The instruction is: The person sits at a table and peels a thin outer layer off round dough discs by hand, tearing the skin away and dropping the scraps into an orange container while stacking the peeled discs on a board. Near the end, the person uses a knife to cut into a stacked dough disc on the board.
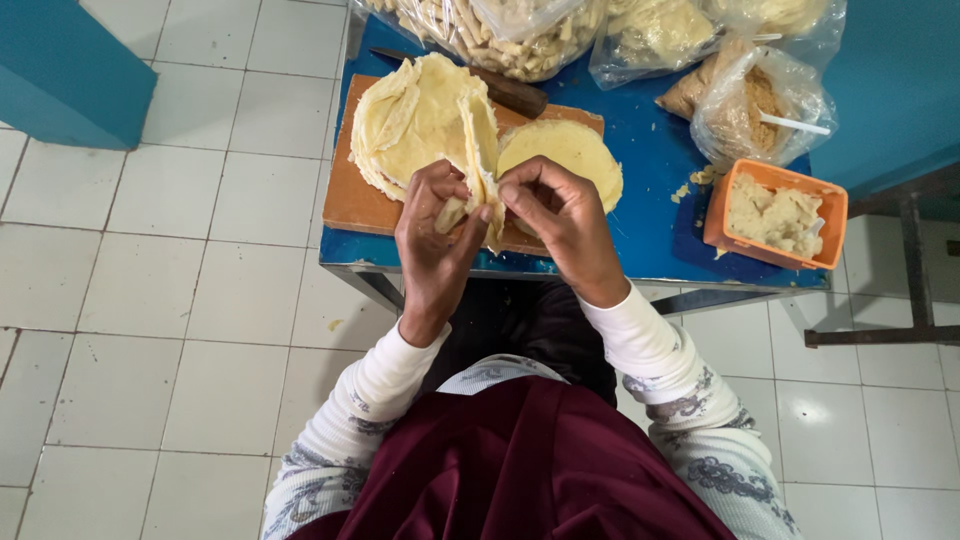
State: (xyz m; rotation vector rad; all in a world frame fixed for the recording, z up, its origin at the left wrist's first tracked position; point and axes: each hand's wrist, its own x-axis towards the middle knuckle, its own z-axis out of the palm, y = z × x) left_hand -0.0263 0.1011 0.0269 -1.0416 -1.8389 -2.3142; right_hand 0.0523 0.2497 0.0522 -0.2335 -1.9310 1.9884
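Our left hand and right hand both pinch one folded pastry sheet, thumbs and fingertips closed on its lower edge just above the near rim of the wooden board. The sheet stands upright between the hands, its upper part leaning against the stack of round pale sheets on the board. One flat round sheet lies just beside the right hand. A dark-handled knife rests behind the board. The board sits on a blue table. An orange tub of crumbly filling stands to the right; clear bags lie at the back.
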